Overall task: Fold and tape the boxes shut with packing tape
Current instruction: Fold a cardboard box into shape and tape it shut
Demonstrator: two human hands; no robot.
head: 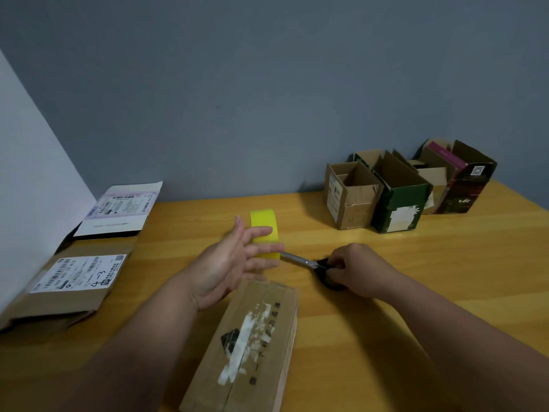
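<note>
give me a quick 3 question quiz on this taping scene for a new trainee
1. True or false: the right hand holds the scissors by the black handles.
2. Multiple choice: the yellow tape roll stands (a) inside the green box, (b) on the wooden table behind the left hand, (c) on top of the closed cardboard box.
3. Fill in: the boxes at the far right of the table have their top flaps ____.

Key
1. True; the blades point toward the tape roll.
2. b; the left hand's fingers are spread and straight in front of the roll.
3. open.
</note>
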